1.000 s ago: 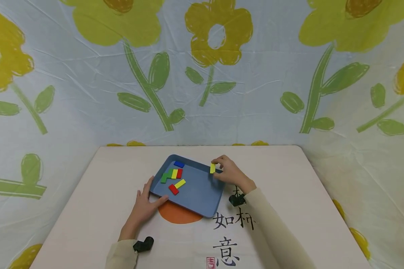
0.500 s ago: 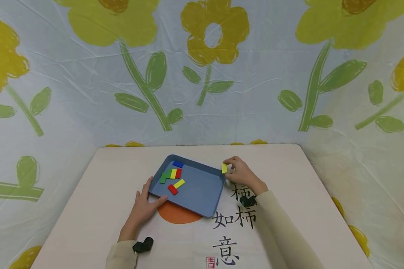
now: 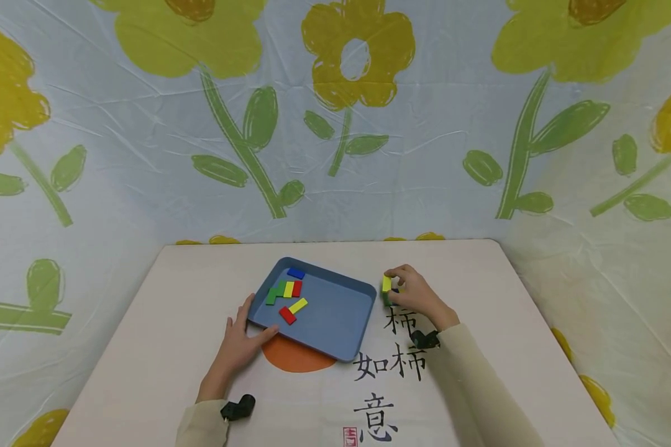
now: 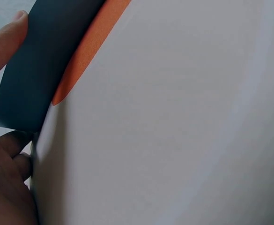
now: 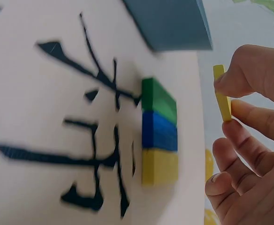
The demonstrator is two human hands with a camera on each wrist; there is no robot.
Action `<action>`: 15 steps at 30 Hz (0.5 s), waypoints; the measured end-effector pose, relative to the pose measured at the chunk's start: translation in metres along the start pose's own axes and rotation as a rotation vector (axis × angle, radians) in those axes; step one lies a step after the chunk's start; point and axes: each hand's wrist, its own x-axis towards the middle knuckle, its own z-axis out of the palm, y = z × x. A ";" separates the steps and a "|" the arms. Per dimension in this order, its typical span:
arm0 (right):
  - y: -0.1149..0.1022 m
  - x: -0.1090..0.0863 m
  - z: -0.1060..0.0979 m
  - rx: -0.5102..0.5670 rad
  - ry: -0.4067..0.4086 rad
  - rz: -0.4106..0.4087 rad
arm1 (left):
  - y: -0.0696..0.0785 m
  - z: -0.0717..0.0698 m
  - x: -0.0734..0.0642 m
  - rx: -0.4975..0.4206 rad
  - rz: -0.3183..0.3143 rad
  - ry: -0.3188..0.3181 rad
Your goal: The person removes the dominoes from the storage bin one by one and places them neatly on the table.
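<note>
My right hand (image 3: 419, 297) pinches a thin yellow block (image 5: 225, 107) between thumb and fingers, a little above the table to the right of the blue tray (image 3: 335, 310). Beneath it, a green block (image 5: 159, 99), a blue block (image 5: 160, 131) and a yellow block (image 5: 160, 167) lie side by side in a row; in the head view the hand partly hides them. My left hand (image 3: 239, 341) rests against the tray's near left corner. Its thumb lies along the near wall, and its fingers are at the left side, partly hidden in the left wrist view.
Inside the tray lie several blocks: a blue block (image 3: 296, 273), a joined green, yellow and red group, and a yellow block (image 3: 298, 305) touching a red block (image 3: 287, 315). The white table (image 3: 470, 273) bears an orange shape and black brush characters (image 3: 374, 419). A flowered cloth hangs behind.
My right hand has carried the yellow block rightward from above the tray, past its right rim, to over the row of blocks on the table. The left hand and tray stay put.
</note>
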 end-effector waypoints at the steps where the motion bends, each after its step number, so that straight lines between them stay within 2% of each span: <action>1: 0.001 -0.002 -0.001 0.000 0.003 0.011 | 0.000 0.000 0.000 0.003 0.002 -0.001; 15: 0.025 -0.018 -0.011 -0.063 0.031 0.126 | 0.000 0.000 0.001 -0.003 0.020 0.011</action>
